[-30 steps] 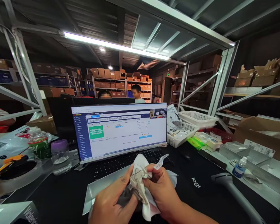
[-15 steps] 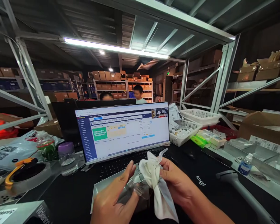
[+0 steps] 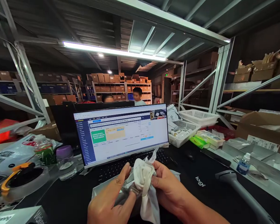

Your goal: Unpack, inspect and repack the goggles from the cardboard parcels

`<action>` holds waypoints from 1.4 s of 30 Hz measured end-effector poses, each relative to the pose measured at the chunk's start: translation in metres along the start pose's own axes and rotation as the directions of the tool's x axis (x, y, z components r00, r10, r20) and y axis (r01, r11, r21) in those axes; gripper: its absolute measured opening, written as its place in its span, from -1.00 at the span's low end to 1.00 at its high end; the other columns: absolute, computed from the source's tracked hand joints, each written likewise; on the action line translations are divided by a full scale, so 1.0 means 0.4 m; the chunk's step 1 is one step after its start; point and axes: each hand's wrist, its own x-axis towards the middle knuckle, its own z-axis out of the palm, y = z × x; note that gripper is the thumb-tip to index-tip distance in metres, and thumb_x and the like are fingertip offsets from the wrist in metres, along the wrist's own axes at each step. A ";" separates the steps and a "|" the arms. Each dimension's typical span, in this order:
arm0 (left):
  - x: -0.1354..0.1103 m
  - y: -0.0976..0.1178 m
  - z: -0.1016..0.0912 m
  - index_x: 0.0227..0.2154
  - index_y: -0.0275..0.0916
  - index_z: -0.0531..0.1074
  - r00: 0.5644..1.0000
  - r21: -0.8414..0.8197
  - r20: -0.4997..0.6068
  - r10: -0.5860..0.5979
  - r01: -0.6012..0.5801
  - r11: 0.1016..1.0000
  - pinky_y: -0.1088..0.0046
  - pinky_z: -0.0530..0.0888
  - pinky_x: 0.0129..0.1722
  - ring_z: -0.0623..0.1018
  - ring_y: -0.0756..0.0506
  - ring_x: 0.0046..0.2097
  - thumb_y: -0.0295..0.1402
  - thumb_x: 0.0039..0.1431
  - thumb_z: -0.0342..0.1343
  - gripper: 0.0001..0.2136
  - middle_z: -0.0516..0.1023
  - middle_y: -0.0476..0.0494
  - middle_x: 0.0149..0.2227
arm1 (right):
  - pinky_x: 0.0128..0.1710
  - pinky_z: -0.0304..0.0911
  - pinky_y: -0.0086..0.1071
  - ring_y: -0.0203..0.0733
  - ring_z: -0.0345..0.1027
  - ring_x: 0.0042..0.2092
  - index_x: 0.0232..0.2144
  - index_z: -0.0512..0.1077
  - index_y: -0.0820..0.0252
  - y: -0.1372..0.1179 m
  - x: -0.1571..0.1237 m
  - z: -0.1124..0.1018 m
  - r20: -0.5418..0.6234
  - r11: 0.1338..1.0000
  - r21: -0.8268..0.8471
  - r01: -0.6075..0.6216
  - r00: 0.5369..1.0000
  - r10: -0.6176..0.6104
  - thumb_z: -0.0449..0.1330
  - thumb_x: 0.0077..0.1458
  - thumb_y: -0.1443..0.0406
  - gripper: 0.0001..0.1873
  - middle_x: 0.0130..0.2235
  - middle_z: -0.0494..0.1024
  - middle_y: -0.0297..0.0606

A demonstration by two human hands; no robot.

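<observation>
Bunched white cloth (image 3: 143, 177) with a trailing lower end is pinched in my right hand (image 3: 169, 186), above the front of the desk. My left hand (image 3: 112, 196) curls round a clear, shiny object (image 3: 134, 189) right beside the cloth; its kind I cannot make out. The cloth touches or overlaps this object. Under both hands lies an open grey box (image 3: 96, 189), mostly hidden by my left hand. Just behind them are the keyboard (image 3: 116, 168) and the lit monitor (image 3: 123, 133).
Left stand a purple-lidded jar (image 3: 65, 163), a tape dispenser (image 3: 21, 177) and a white box (image 3: 21, 214). Right are a barcode scanner (image 3: 238, 186), a mouse (image 3: 189, 155), a blue bottle (image 3: 244, 163) and white baskets (image 3: 198, 116). Two people are beyond the monitor.
My right hand has moved left with the cloth, which is now more bunched and closer to my left hand. My left hand still holds the clear object. The view has shifted slightly.
</observation>
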 end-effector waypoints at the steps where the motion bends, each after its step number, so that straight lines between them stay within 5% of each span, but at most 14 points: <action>1: 0.002 -0.001 -0.001 0.15 -0.20 0.42 1.000 0.016 -0.010 0.010 -0.010 1.000 0.59 0.59 -0.11 0.70 -0.05 -0.17 -0.38 0.23 0.12 -0.58 0.69 -0.09 -0.11 | -0.19 0.38 -0.33 -0.25 0.49 -0.32 -0.22 0.48 0.24 -0.005 0.004 0.000 0.003 0.998 0.053 -0.022 1.000 0.022 0.59 -0.23 0.26 -0.48 -0.29 0.61 -0.27; 11: -0.007 0.005 -0.006 0.17 -0.16 0.40 0.999 -0.025 -0.038 0.012 -0.013 1.000 0.54 0.61 -0.10 0.69 -0.08 -0.15 -0.40 0.21 0.15 -0.56 0.68 -0.08 -0.09 | -0.28 0.39 -0.48 -0.34 0.50 -0.38 -0.26 0.52 0.26 -0.058 -0.004 0.025 0.018 0.990 0.140 -0.032 0.999 0.030 0.58 -0.22 0.33 -0.55 -0.35 0.62 -0.32; 24: 0.002 -0.012 -0.021 0.14 -0.15 0.41 0.998 0.098 -0.020 -0.059 0.061 0.993 0.54 0.63 -0.16 0.70 -0.07 -0.18 -0.34 0.25 0.08 -0.61 0.69 -0.03 -0.13 | -0.30 0.18 -0.47 -0.33 0.31 -0.36 -0.36 0.46 0.16 0.038 -0.001 -0.002 0.013 0.948 -0.263 0.178 0.983 -0.181 0.58 -0.24 0.18 -0.55 -0.39 0.50 -0.42; 27: 0.011 -0.015 -0.029 0.15 -0.13 0.40 0.999 0.069 0.003 -0.046 0.046 0.997 0.57 0.62 -0.15 0.70 -0.06 -0.17 -0.35 0.24 0.08 -0.59 0.69 -0.01 -0.12 | -0.32 0.19 -0.44 -0.28 0.31 -0.37 -0.44 0.55 0.15 -0.002 -0.005 -0.006 0.076 0.829 -0.511 0.226 0.973 -0.219 0.54 -0.19 0.20 -0.71 -0.43 0.49 -0.40; 30: 0.026 -0.025 -0.045 0.13 -0.12 0.42 0.998 0.063 -0.014 -0.056 0.057 0.996 0.60 0.61 -0.17 0.70 -0.03 -0.23 -0.33 0.24 0.08 -0.61 0.70 0.02 -0.17 | -0.29 0.20 -0.40 -0.22 0.37 -0.35 -0.47 0.64 0.09 -0.068 -0.021 -0.013 0.256 0.478 -0.837 0.268 0.962 -0.092 0.42 -0.06 0.34 -0.96 -0.44 0.55 -0.35; 33: 0.039 -0.039 -0.063 0.11 -0.10 0.44 0.993 0.075 -0.050 -0.109 0.112 0.991 0.61 0.59 -0.15 0.70 -0.02 -0.23 -0.32 0.22 0.10 -0.61 0.70 0.04 -0.19 | -0.23 0.25 -0.36 -0.14 0.45 -0.29 -0.39 0.68 0.06 -0.140 -0.043 -0.033 0.232 0.203 -0.948 0.245 0.969 -0.089 0.32 -0.01 0.43 -0.82 -0.37 0.63 -0.30; 35: 0.043 -0.046 -0.072 0.12 -0.09 0.44 0.992 0.061 -0.030 -0.121 0.123 0.991 0.61 0.58 -0.10 0.69 -0.02 -0.17 -0.34 0.19 0.11 -0.59 0.70 0.04 -0.15 | -0.20 0.31 -0.31 -0.07 0.49 -0.24 -0.30 0.66 0.10 -0.180 -0.056 -0.055 0.143 0.189 -0.960 0.205 0.944 -0.299 0.29 0.05 0.36 -0.84 -0.30 0.66 -0.24; 38: 0.042 -0.047 -0.075 0.13 -0.10 0.43 0.995 0.020 0.000 -0.100 0.100 0.995 0.63 0.55 -0.07 0.68 -0.01 -0.13 -0.37 0.18 0.11 -0.57 0.69 0.03 -0.11 | -0.19 0.38 -0.26 0.00 0.52 -0.18 -0.23 0.63 0.14 -0.220 -0.071 -0.083 0.097 0.147 -0.966 0.211 0.830 -0.550 0.28 0.13 0.21 -0.80 -0.23 0.66 -0.16; 42: 0.040 -0.037 -0.069 0.16 -0.10 0.40 0.998 0.015 0.025 -0.065 0.065 0.998 0.63 0.54 -0.06 0.68 -0.01 -0.10 -0.40 0.19 0.08 -0.55 0.68 0.01 -0.09 | -0.23 0.41 -0.29 -0.02 0.53 -0.19 -0.21 0.62 0.12 -0.231 -0.089 -0.088 0.121 0.063 -0.974 0.218 0.734 -0.668 0.27 0.16 0.16 -0.78 -0.21 0.66 -0.16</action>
